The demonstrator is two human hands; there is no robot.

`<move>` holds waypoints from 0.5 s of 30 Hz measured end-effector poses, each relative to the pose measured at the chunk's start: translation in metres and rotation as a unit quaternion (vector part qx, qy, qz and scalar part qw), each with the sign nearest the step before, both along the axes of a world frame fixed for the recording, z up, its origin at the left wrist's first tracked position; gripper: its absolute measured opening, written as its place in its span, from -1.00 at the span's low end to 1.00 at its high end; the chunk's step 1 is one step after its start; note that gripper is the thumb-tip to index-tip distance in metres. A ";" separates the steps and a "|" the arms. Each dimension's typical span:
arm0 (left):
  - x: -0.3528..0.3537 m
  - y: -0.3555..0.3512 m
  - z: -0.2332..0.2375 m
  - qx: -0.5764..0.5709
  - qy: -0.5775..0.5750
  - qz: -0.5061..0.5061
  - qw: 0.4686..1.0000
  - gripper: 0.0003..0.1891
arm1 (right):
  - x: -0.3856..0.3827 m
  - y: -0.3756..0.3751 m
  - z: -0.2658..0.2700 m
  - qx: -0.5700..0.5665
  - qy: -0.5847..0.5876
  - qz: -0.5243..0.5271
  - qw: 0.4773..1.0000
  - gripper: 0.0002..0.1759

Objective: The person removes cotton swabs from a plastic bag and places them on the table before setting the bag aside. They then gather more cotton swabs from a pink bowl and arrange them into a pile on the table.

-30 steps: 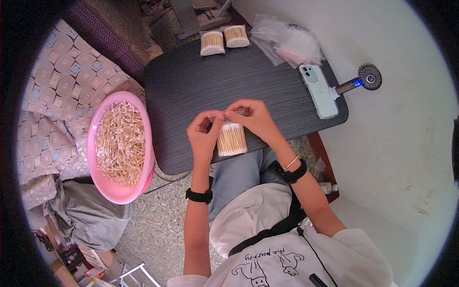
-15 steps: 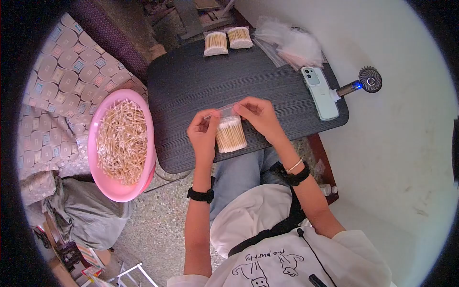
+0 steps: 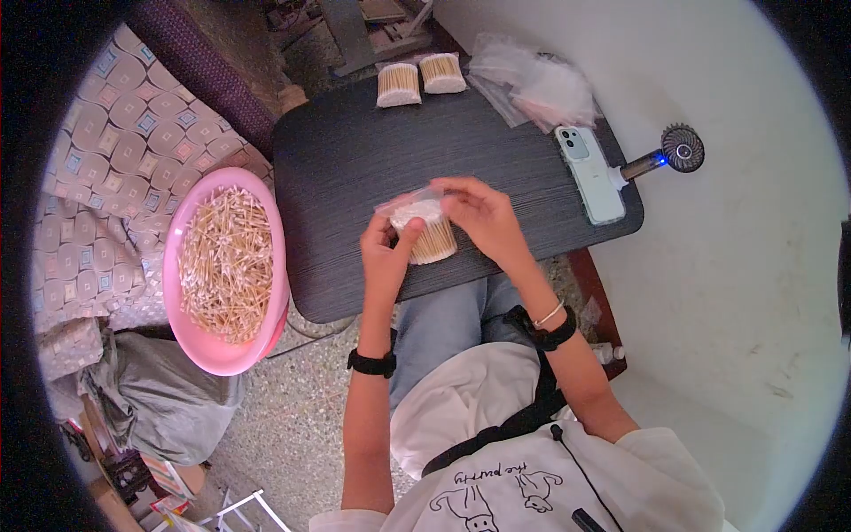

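Observation:
A small clear bag packed with wooden cotton swabs (image 3: 425, 230) is held over the near edge of the dark table (image 3: 355, 160). My left hand (image 3: 386, 257) cups the bag from the left and below. My right hand (image 3: 483, 222) presses on its right side and top, fingers at the bag's open strip. The bag is tilted, its white tips facing up.
A pink basin (image 3: 226, 266) full of loose swabs sits left of the table on a patterned cushion. Two filled swab bags (image 3: 418, 78) lie at the table's far edge beside a pile of empty clear bags (image 3: 532, 84). A phone (image 3: 591, 173) and a small fan (image 3: 678, 149) sit at the right.
The bag has tipped from lying flat with its strip stretched between my fingers to standing tilted. Both hands have closed in around its sides.

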State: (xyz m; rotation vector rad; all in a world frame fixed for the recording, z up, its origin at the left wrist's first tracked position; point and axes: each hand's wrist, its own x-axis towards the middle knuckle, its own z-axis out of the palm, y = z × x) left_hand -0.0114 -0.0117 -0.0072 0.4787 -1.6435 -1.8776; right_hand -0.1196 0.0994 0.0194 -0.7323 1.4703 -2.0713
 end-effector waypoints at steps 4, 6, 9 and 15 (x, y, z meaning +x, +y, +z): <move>0.002 -0.002 0.000 0.034 -0.004 0.002 0.999 -0.65 | 0.004 0.004 -0.005 0.064 0.050 0.038 0.996 -0.67; 0.001 -0.002 0.000 0.017 -0.007 0.005 1.000 -0.66 | 0.002 0.004 -0.004 0.074 0.050 0.045 0.995 -0.67; 0.001 -0.002 0.001 0.034 0.002 0.008 0.999 -0.68 | 0.006 0.000 -0.002 0.062 0.102 0.000 0.993 -0.69; 0.004 -0.002 0.004 0.040 0.004 0.011 0.999 -0.70 | 0.010 -0.002 0.008 0.060 0.252 -0.056 0.964 -0.79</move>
